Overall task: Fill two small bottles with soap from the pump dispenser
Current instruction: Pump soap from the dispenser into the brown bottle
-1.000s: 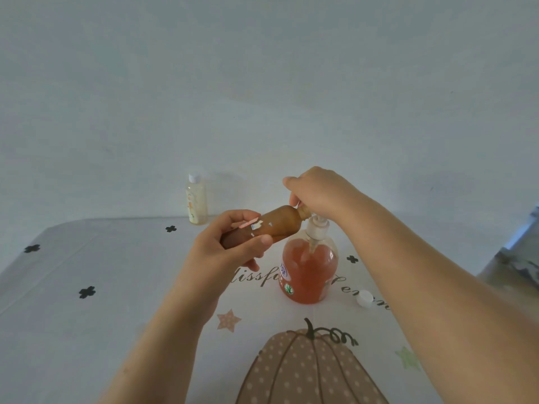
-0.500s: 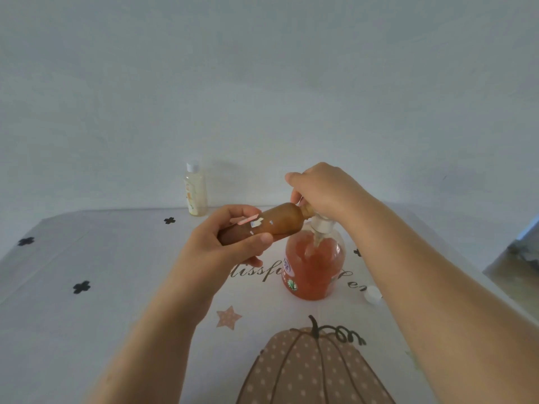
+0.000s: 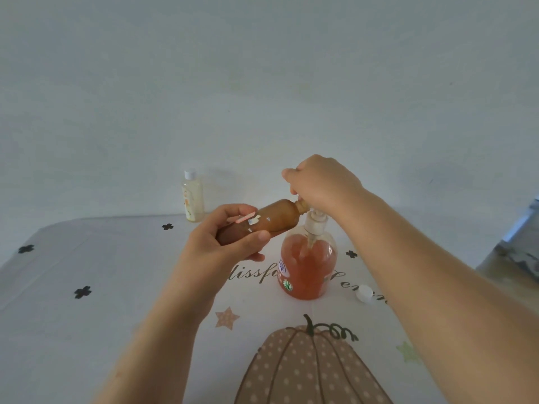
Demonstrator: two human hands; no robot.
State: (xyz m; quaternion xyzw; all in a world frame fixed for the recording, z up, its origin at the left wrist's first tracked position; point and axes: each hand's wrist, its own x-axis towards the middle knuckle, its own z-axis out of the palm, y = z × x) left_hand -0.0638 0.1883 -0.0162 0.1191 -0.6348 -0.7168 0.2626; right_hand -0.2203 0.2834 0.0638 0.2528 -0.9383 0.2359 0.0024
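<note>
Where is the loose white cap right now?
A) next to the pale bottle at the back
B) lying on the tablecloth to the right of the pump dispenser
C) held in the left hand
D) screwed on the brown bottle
B: the white cap lies on the tablecloth right of the pump dispenser, while the left hand holds only the brown bottle, whose neck is uncapped.

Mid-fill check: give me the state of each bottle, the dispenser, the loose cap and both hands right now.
Brown bottle: uncapped, tilted nearly level, neck at the pump spout.
Pump dispenser: upright on the table, over half full of orange soap.
Clear bottle: upright, capped, at the far table edge.
White cap: loose on the table.
Left hand: grip around the brown bottle.
Right hand: on the pump head.
</note>
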